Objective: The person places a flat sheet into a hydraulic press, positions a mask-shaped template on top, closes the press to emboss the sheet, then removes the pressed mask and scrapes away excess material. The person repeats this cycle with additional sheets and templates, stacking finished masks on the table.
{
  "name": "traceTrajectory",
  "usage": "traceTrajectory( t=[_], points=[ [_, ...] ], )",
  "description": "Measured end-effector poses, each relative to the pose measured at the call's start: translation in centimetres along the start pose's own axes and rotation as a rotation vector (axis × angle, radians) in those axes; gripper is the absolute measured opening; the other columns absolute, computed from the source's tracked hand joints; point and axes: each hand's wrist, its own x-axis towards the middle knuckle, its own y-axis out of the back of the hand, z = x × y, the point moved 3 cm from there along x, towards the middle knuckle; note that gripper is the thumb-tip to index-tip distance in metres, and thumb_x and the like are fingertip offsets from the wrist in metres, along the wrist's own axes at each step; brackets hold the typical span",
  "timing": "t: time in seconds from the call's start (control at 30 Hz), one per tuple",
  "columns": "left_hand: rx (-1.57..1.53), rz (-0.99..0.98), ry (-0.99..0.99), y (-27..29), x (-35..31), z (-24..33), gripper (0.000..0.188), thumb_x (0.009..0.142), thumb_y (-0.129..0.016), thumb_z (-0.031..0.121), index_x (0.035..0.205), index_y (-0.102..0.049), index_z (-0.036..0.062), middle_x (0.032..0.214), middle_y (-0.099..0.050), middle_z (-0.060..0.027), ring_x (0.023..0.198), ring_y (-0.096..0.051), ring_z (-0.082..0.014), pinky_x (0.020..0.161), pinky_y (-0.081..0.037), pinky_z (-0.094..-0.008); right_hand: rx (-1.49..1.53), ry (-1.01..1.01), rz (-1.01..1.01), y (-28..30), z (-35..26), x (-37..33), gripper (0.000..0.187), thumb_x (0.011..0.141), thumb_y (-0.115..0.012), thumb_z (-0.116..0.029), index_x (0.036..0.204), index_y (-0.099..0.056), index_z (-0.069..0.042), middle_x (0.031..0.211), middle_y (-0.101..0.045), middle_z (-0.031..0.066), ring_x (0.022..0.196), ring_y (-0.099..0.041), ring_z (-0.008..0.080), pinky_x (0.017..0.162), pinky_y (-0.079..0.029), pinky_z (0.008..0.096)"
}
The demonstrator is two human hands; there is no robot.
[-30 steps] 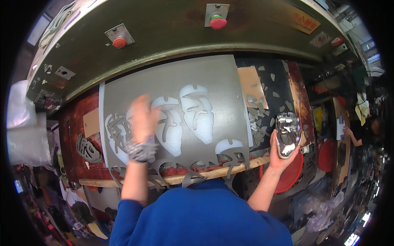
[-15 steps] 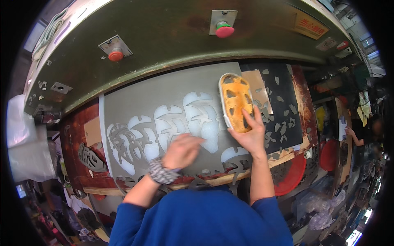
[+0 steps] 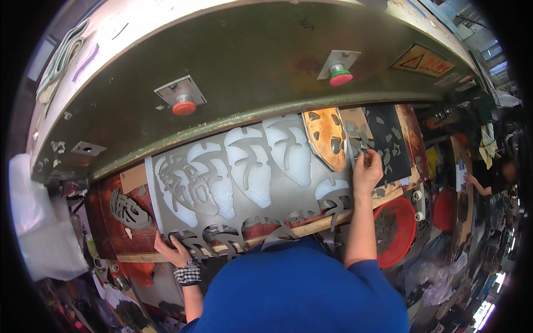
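A grey sheet point(image 3: 266, 206) with shoe-upper-shaped cutouts lies on the table, pale white showing through the openings. An orange cutting die point(image 3: 327, 132) with a metal rim rests on its right part, its far end close under the green press beam. Just right of the die, my right hand point(image 3: 368, 173) has its fingers pinched together; what they hold, if anything, is too small to make out. At the table's front left edge, beside the sheet's near corner, my left hand point(image 3: 173, 252) has its fingers apart. A stack of grey cut shoe pieces point(image 3: 129, 212) lies farther left.
The green press beam point(image 3: 250, 83) spans the far side, bearing a red button point(image 3: 184, 105) and a pink-and-green button point(image 3: 340, 76). Grey scraps litter a black mat point(image 3: 388, 139) at right. A red basin point(image 3: 401, 233) stands below the table's right front. Another person's hand point(image 3: 471, 178) shows far right.
My right hand has let go of the die, which now lies on the sheet near the beam. My left hand has moved from above the sheet to the table's front left edge.
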Motion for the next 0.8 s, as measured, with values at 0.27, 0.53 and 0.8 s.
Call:
traceTrajectory(
  t=[0.27,0.53,0.8],
  points=[
    [-0.195,0.009,0.177,-5.0,7.3,0.8,0.041,0.098,-0.053,0.021,0.132,-0.044,0.0001,0.099,-0.056,-0.0147,0.084,-0.050,-0.0238,0.081,-0.044,-0.0335,-0.036,0.710,0.166,-4.6,-15.5,5.3,0.091,0.092,-0.050,-0.051,0.145,-0.013,0.013,0.153,-0.009,0.0319,0.144,-0.008,0.0429,0.117,-0.007,0.0463],
    [-0.238,-0.006,0.176,-8.1,13.8,2.1,0.025,0.100,-0.048,0.014,0.120,-0.049,-0.0004,0.082,-0.052,-0.0052,0.068,-0.046,-0.0135,0.062,-0.042,-0.0272,-0.016,0.735,0.187,-9.2,-18.7,5.2,0.105,0.088,-0.054,-0.058,0.146,0.000,0.010,0.150,0.002,0.0366,0.140,-0.006,0.0503,0.114,-0.012,0.0533],
    [0.211,0.102,-0.072,-7.9,13.4,2.7,0.028,0.099,-0.048,0.025,0.108,-0.057,0.0008,0.072,-0.061,-0.0168,0.064,-0.060,-0.0297,0.059,-0.046,-0.0412,-0.023,-0.190,-0.136,-6.4,-3.1,0.3,0.055,0.087,-0.069,-0.019,0.129,-0.048,0.010,0.101,-0.067,0.0212,0.093,-0.066,0.0276,0.082,-0.051,0.0359]
  ],
)
